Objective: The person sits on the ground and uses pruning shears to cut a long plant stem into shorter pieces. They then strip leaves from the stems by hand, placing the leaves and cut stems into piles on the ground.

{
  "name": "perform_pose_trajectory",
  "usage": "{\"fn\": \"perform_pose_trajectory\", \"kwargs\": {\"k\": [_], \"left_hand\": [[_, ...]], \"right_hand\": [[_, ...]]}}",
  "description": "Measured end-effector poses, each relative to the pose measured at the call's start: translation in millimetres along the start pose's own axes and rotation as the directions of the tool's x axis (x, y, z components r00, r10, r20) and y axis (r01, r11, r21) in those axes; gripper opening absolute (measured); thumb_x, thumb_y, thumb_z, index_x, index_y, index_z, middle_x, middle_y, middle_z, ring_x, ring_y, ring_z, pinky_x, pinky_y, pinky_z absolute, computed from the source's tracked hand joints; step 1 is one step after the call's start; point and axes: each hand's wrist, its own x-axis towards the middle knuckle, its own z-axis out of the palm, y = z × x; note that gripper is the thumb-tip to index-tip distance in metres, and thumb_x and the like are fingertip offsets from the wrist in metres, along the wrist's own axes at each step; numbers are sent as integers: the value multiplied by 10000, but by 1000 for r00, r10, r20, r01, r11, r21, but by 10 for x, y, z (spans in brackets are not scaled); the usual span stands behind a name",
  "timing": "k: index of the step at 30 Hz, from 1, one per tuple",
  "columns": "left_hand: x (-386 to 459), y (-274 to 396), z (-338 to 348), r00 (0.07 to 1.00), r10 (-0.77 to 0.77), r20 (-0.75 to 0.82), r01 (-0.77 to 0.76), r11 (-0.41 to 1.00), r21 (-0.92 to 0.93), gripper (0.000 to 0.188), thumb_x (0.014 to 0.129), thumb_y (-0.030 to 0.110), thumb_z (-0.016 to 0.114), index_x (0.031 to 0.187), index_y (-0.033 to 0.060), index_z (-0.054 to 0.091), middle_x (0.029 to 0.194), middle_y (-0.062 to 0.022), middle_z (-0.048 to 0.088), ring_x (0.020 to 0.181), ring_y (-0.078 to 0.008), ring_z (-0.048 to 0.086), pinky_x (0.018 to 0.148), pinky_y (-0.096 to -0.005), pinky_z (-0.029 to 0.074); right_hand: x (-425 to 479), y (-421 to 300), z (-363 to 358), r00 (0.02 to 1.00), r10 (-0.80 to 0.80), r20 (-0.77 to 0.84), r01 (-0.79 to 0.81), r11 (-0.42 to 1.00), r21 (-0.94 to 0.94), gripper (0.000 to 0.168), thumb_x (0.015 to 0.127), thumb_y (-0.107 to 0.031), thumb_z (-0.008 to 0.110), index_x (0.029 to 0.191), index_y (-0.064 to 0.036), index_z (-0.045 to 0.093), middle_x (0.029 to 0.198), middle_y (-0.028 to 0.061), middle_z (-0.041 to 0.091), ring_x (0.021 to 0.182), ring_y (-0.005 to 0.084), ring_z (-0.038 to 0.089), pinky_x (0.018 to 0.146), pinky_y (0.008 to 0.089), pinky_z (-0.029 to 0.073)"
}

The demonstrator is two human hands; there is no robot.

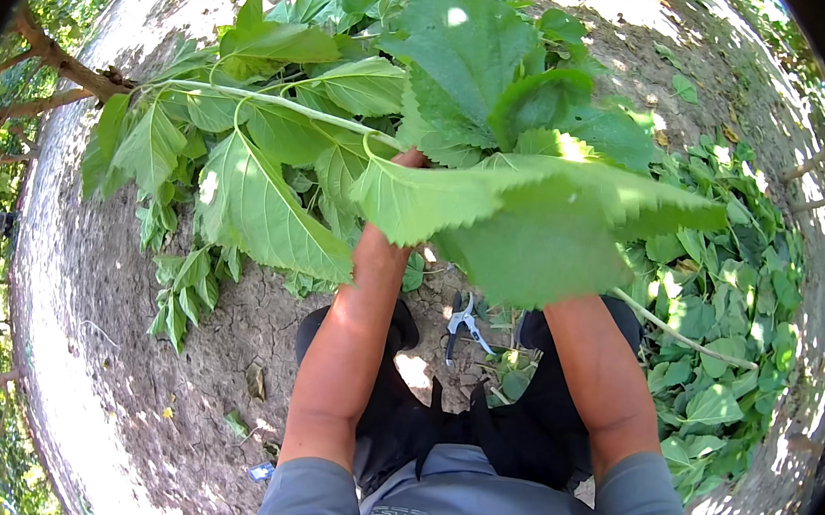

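A long green shoot [285,102] with large toothed leaves [275,205] stretches across in front of me. Part of my left hand [411,158] shows at this stem, its fingers mostly covered by leaves, so its grip cannot be told. Broad leaves [536,233] hide my right hand completely; only the forearm comes out below them. A bare pale stem end [683,335] sticks out to the right beyond my right forearm. Pruning shears [462,327] with a dark handle and a light one lie on the cracked soil between my feet.
A pile of cut leafy shoots [733,291] lies on the ground at my right. More leafy branches [183,286] spread ahead and to the left. A brown tree branch [63,62] reaches in from the left. A small blue-and-white object [260,471] lies near my left side.
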Motion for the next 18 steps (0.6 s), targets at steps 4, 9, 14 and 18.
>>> {"fn": "perform_pose_trajectory", "kwargs": {"k": [4, 9, 14, 18], "left_hand": [[120, 25, -73, 985, -51, 163, 59, 997, -42, 364, 914, 275, 529, 1161, 9, 553, 1047, -125, 627, 862, -216, 628, 748, -338, 548], [192, -48, -81, 994, -65, -84, 89, 938, 335, 333, 933, 309, 508, 1095, 24, 565, 941, -99, 629, 688, -197, 611, 617, -306, 558], [105, 77, 119, 933, -263, -245, 297, 948, 112, 303, 926, 288, 520, 1076, 31, 573, 959, -107, 649, 760, -227, 646, 681, -350, 586], [47, 154, 207, 976, -213, -51, 210, 976, -48, 293, 910, 283, 528, 1073, 46, 586, 947, -93, 654, 827, -238, 646, 665, -405, 569]], "right_hand": [[3, 18, 66, 995, 102, 17, -103, 989, 105, 258, 880, -264, 628, 953, -17, 605, 746, 42, 627, 617, 143, 581, 598, 292, 484], [31, 84, 113, 985, 171, -5, -167, 969, 184, 277, 890, -287, 621, 942, -16, 604, 715, 40, 618, 584, 139, 573, 575, 289, 482], [-46, -88, 111, 980, 201, 7, -198, 958, 209, 336, 916, -350, 592, 879, -16, 590, 605, 39, 559, 475, 124, 532, 471, 280, 443], [-107, -81, 86, 975, 207, 83, -219, 958, 185, 288, 895, -279, 631, 797, -19, 556, 636, 42, 567, 476, 139, 550, 429, 284, 439]]}}
